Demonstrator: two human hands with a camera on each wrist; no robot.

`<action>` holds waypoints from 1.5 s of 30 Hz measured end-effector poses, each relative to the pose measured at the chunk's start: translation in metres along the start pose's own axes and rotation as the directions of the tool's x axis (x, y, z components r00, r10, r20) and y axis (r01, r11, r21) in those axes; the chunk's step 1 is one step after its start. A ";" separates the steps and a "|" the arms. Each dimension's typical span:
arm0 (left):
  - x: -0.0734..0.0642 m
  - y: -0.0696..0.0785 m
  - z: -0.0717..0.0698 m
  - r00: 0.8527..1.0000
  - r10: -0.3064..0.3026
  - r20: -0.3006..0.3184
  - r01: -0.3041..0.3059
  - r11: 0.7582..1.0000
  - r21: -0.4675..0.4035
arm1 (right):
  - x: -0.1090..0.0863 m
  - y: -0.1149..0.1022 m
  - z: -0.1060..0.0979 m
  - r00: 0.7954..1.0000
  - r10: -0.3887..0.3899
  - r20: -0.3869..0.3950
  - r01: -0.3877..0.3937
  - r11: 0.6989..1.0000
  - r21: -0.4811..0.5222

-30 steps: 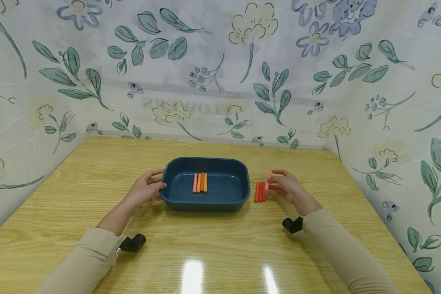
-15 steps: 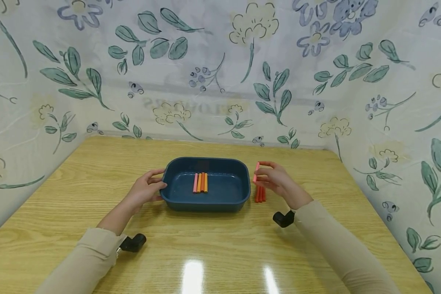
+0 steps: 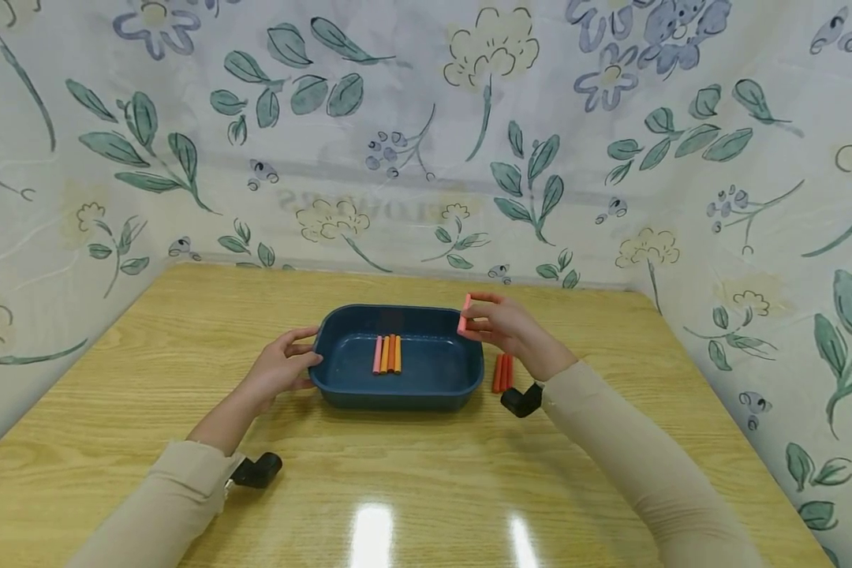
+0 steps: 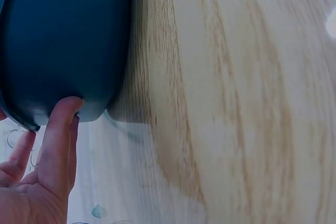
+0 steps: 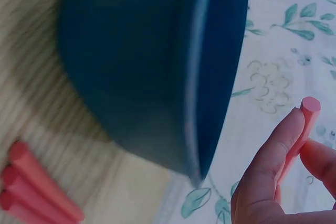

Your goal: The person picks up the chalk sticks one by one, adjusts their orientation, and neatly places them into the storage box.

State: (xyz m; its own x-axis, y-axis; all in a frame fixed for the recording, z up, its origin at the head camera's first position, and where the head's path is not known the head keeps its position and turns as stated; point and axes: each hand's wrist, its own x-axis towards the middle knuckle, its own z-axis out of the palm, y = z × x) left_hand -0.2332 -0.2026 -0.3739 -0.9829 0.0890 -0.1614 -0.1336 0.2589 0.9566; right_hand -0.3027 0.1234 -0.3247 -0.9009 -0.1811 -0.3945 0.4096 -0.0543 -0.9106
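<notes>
A dark blue container (image 3: 397,400) stands on the table. Inside it a pink crayon (image 3: 377,356), two orange-yellow crayons and one deeper orange crayon lie side by side. My left hand (image 3: 282,364) holds the container's left end, fingers against the outer wall and thumb tip at the rim. My right hand (image 3: 506,322) pinches a pink crayon (image 3: 465,314) between thumb and fingers, above the container's back right corner. In the right wrist view this crayon (image 5: 311,105) shows a six-sided end. Several red and orange-red crayons (image 3: 502,373) lie on the table right of the container.
The wooden table (image 3: 412,489) reaches back to a hanging cloth (image 3: 426,142) printed with flowers and leaves. Cloth walls also rise at both sides. Black camera mounts (image 3: 257,470) sit at both wrists.
My right hand has carried the pink crayon left and up, from beside the red crayons to over the container's right rim. The left hand and container have stayed in place.
</notes>
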 end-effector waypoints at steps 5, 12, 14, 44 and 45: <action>0.000 0.000 -0.001 1.000 0.000 -0.004 0.000 1.000 -0.004 | 0.007 -0.007 0.015 0.999 0.031 -0.008 -0.031 0.999 0.029; 0.001 -0.001 -0.001 1.000 0.002 -0.001 -0.002 1.000 -0.002 | 0.016 -0.013 0.036 0.997 0.059 0.050 -0.059 0.998 -0.007; 0.001 -0.001 -0.001 1.000 0.005 0.000 -0.005 1.000 -0.003 | 0.019 -0.014 0.041 0.995 0.071 0.066 -0.069 0.997 -0.036; 0.000 -0.004 -0.002 1.000 0.007 -0.004 -0.007 1.000 -0.029 | 0.063 0.014 0.079 0.931 0.361 0.054 -0.321 0.881 -0.349; 0.000 -0.003 -0.002 1.000 0.009 -0.002 -0.009 1.000 -0.029 | 0.063 0.015 0.079 0.930 0.364 0.052 -0.322 0.875 -0.362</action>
State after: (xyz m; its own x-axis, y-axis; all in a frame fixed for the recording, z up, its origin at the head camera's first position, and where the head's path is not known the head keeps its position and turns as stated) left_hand -0.2334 -0.2058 -0.3767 -0.9843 0.0891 -0.1522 -0.1283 0.2303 0.9646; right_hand -0.3419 0.0337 -0.3536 -0.6810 -0.2392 -0.6921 0.5970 0.3661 -0.7139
